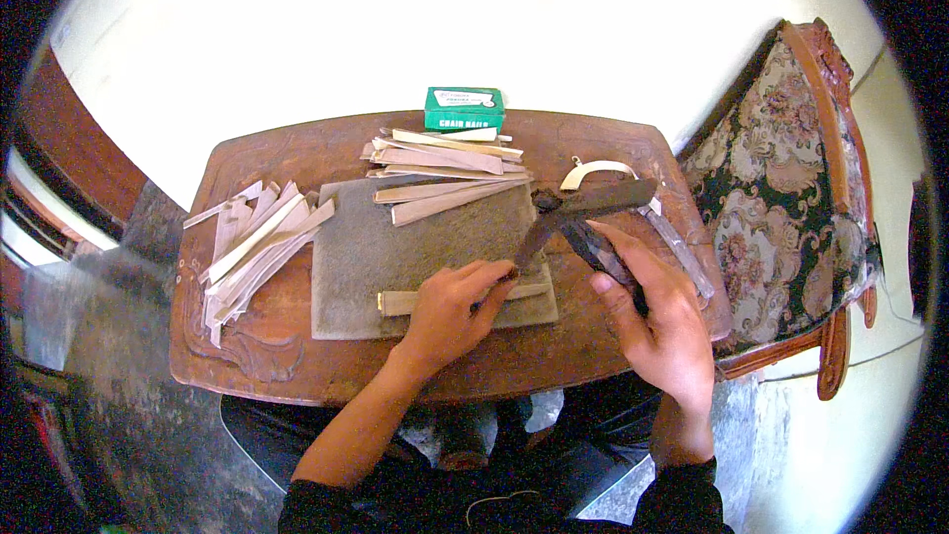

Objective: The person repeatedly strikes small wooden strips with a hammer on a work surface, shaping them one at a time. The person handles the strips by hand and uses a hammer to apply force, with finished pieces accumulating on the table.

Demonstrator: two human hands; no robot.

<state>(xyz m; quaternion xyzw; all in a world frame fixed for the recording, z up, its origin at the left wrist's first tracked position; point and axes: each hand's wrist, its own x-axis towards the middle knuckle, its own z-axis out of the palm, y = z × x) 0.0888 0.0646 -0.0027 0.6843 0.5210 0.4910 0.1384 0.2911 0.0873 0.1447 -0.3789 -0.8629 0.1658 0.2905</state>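
Observation:
My left hand (455,309) is closed, its thumb and fingers pinching the lower end of a dark strip (535,237) above the grey-brown mat (425,247). My right hand (660,321) wraps round a thick dark handle (603,255) that slants up to meet the strip. From that meeting point a broad dark piece (608,199) reaches to the right; whether all these are one tool I cannot tell. Beneath my left hand, a thin pale slat (398,304) lies along the mat's near edge, partly covered by my fingers.
Fanned thin slats (259,247) lie on the wooden table (356,371) at left, and more slats (440,160) overlap the mat's far edge. Behind them stands a green box (465,109). A curved cream piece (593,170) and a grey bar (682,249) lie near the floral chair (771,208).

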